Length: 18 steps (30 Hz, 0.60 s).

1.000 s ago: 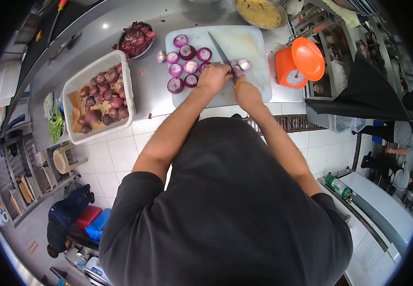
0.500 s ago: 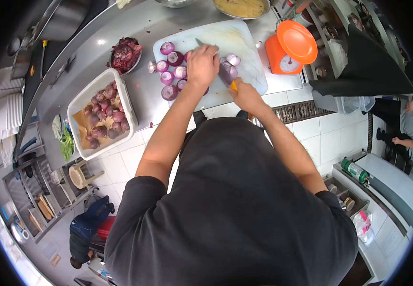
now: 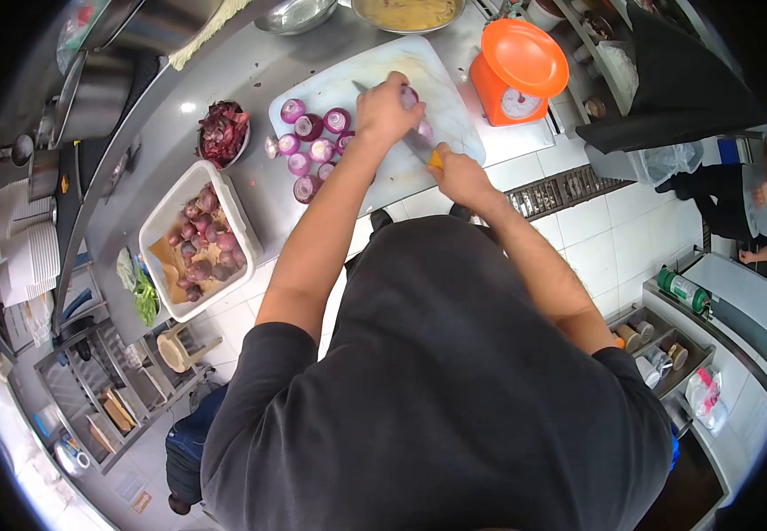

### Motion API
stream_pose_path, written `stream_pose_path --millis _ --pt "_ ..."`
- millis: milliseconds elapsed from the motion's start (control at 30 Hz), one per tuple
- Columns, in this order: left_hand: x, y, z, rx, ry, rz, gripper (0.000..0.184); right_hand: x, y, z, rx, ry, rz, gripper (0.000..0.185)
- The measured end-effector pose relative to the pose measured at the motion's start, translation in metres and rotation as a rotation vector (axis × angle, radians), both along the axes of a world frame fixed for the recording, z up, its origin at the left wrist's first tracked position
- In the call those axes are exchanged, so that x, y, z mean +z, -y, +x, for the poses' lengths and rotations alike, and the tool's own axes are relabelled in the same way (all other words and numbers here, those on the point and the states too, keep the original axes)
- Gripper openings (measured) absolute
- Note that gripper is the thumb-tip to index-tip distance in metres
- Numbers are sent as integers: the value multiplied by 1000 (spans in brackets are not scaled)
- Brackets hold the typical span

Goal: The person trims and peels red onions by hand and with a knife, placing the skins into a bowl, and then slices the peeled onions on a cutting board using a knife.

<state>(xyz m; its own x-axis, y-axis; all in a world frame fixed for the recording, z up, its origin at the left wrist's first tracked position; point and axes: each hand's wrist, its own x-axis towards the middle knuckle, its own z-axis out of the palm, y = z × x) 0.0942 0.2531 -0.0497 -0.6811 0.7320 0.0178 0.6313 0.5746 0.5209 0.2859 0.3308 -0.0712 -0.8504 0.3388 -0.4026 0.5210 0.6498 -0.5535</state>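
My right hand [image 3: 465,180] is closed around the yellow handle [image 3: 437,159] of a knife [image 3: 416,144]. Its blade slants up and left across a white cutting board [image 3: 445,84], passing under my left hand [image 3: 386,112]. Between the thumb and fingers of that left hand is a red onion [image 3: 409,96], partly hidden; they appear closed on it. A purple-white onion piece [image 3: 425,130] lies just right of the blade. Several peeled red onions [image 3: 308,126] with trimmed ends sit on the board's left side, beside my left wrist.
Left of the board, a white bin [image 3: 251,239] holds unpeeled onions [image 3: 202,232], and a bowl holds dark onion skins [image 3: 222,133]. An orange scale [image 3: 518,80] stands to the right. A metal bowl of yellowish liquid [image 3: 408,12] is at the back. Other people are partly visible at both sides.
My left hand has shifted over the blade and now closes around an onion on its right side. The right hand keeps the knife. The whole view has shifted slightly.
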Motion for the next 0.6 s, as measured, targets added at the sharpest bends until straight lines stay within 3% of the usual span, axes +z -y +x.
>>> stream_pose_path --millis 33,133,167,267,400,600 --pt "14 6 4 50 66 11 56 -1 -6 1 -21 -5 16 38" --pt "-12 23 21 80 182 186 55 -2 -19 0 -47 -14 46 39" --pt "-18 28 30 55 231 118 53 -3 -20 -2 -36 -17 57 38" --pt "-61 44 42 -90 -122 135 52 1 -21 -2 -21 -13 94 37" --pt "-47 65 53 -73 -268 98 49 11 -10 -3 -7 -1 153 36" --pt "-20 57 40 25 87 -183 48 15 -9 -21 100 -75 278 33"
